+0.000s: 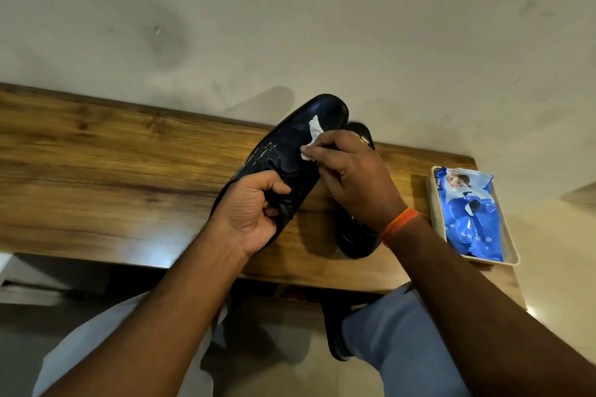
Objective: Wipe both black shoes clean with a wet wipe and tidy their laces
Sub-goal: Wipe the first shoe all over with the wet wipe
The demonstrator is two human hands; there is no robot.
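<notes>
My left hand (251, 209) grips a black shoe (296, 135) at its rear opening, toe tilted up toward the wall. A white wet wipe (311, 138) lies against the shoe's upper near the toe, pinched and pressed there by my right hand (351, 177). Behind that hand the second black shoe (354, 238) stands on the wooden table (113, 164), mostly hidden by my wrist. The laces are not clearly seen.
At the table's right end a beige tray (512, 255) holds a blue wet wipe pack (467, 213). A pale wall runs right behind the table. My knees and a black shoe on the floor (335, 342) are below the table's near edge.
</notes>
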